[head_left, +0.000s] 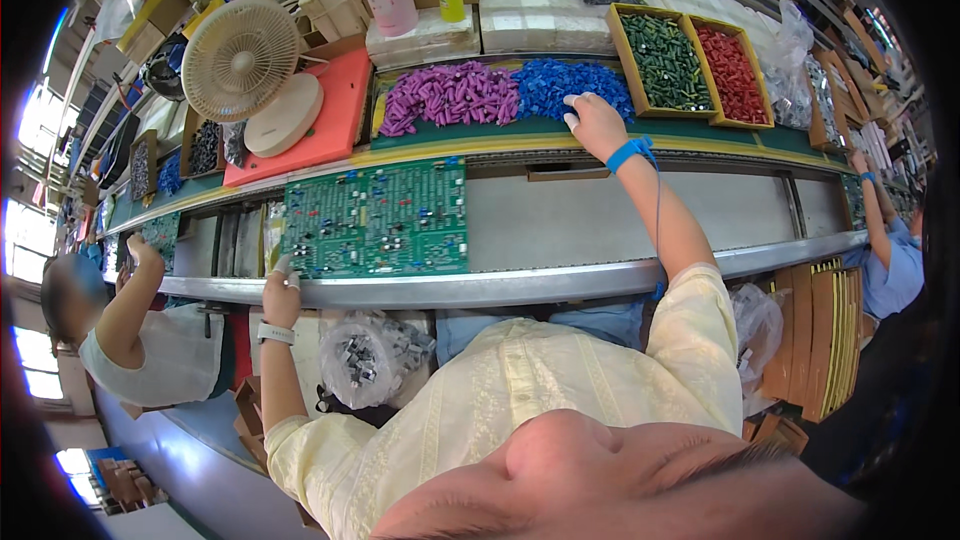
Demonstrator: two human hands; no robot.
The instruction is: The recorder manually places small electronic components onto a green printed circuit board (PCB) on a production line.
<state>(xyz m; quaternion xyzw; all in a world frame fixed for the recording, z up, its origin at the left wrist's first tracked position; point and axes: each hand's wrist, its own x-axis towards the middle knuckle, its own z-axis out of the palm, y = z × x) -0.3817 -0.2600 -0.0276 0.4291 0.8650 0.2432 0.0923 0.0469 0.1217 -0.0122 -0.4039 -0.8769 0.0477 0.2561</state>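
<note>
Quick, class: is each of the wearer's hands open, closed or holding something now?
Left hand: at the near left corner of the circuit board; grip unclear.
Right hand: partly curled over the blue parts; cannot tell if holding one.

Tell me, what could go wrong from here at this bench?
The purple pieces and blue pieces meet with no visible divider, so the right grip, at the blue ones, might mix some. The cord from the blue wristband runs toward the metal rail and could snag. The left grip is by the near left corner of the circuit board; a nudge might shift it.
</note>
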